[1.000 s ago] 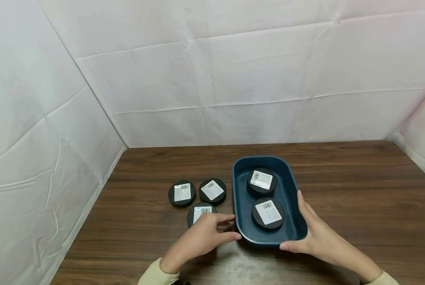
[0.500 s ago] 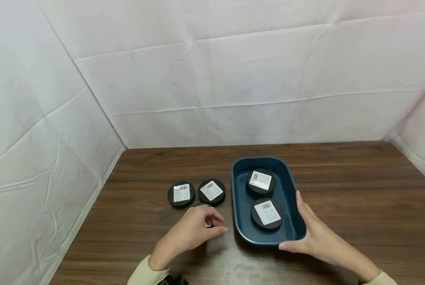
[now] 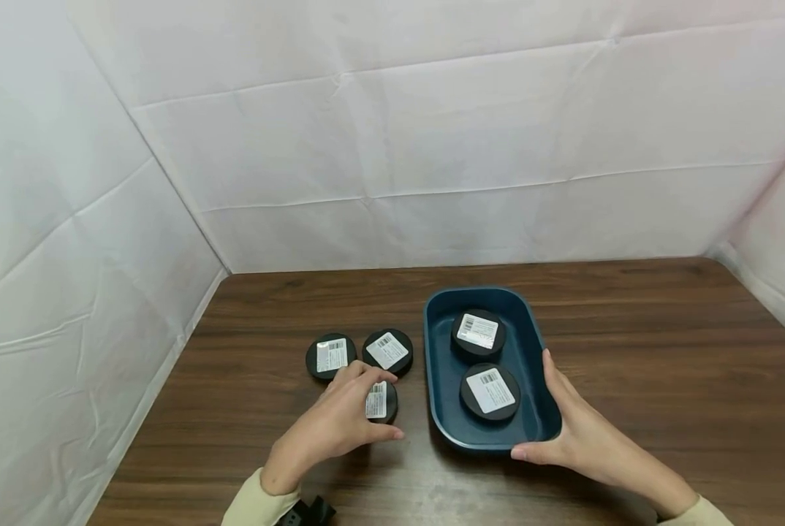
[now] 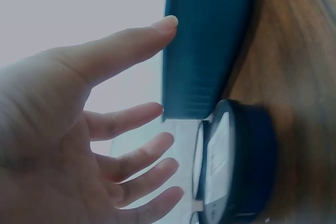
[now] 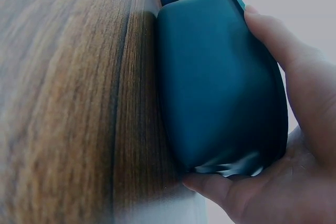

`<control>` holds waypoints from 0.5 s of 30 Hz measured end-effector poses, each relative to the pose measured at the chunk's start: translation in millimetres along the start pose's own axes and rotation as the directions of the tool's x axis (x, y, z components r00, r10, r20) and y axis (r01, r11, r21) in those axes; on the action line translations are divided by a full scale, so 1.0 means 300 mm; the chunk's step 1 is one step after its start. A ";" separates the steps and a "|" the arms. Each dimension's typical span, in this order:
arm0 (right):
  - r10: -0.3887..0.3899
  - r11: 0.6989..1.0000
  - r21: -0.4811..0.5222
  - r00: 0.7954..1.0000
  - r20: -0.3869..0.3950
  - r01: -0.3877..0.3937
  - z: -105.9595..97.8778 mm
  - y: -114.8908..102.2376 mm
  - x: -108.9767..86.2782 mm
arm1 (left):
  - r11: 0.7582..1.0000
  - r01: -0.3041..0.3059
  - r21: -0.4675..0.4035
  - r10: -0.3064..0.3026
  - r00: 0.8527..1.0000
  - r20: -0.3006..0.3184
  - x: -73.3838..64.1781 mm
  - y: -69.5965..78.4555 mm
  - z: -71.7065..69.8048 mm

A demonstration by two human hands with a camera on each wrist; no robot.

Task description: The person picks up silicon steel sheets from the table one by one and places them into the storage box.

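Note:
In the head view my left hand point(image 3: 330, 424) hovers over a flat black round disc point(image 3: 390, 403) with a white barcode label, partly hidden under the fingers. Thumb and fingers are spread, and the left wrist view shows a gap between the fingertips and the labelled disc point(image 4: 239, 166). My right hand point(image 3: 583, 431) grips the near right corner of a dark blue rectangular tray point(image 3: 446, 394), its thumb on the near rim and its fingers along the right side. Inside the tray lie two more labelled discs, one far point(image 3: 478, 334) and one near point(image 3: 490, 393).
Behind the left hand two similar black discs lie on the brown wooden table point(image 3: 649, 351), one at left point(image 3: 330, 356) and one at right point(image 3: 389, 351). White cloth walls point(image 3: 392, 146) enclose the table at the back and sides.
My left hand has moved away from the tray's left side, leftward to the nearest loose disc. The right hand keeps its hold on the tray, and the tray's discs stay in place.

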State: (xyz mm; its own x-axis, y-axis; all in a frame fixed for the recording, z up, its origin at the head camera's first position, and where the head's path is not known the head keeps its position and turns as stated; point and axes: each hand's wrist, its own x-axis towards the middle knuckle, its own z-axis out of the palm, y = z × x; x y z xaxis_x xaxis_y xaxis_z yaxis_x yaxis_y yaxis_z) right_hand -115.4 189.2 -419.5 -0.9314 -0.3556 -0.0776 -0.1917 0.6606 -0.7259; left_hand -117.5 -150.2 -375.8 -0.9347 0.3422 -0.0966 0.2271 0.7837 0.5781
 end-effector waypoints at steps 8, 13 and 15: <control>0.007 1.000 -0.003 1.000 0.001 -0.007 0.000 -0.002 0.001 | 0.999 0.014 0.047 -0.010 0.995 -0.097 -0.006 -0.013 0.039; -0.015 1.000 0.000 1.000 -0.011 0.015 -0.003 -0.002 -0.002 | 0.995 0.025 0.095 -0.008 0.983 -0.182 -0.026 -0.034 0.066; -0.017 1.000 0.000 1.000 -0.013 0.017 -0.002 0.000 -0.002 | 0.994 0.026 0.105 -0.003 0.976 -0.216 -0.032 -0.045 0.077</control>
State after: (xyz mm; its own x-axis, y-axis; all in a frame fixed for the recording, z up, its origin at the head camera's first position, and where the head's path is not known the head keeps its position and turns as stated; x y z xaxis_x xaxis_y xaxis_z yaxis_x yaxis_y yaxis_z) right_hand -115.0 189.8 -418.9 -0.9320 -0.3579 -0.0564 -0.2074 0.6546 -0.7270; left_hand -105.2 -152.0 -401.3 -0.9723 0.2201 0.0789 0.2302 0.8425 0.4870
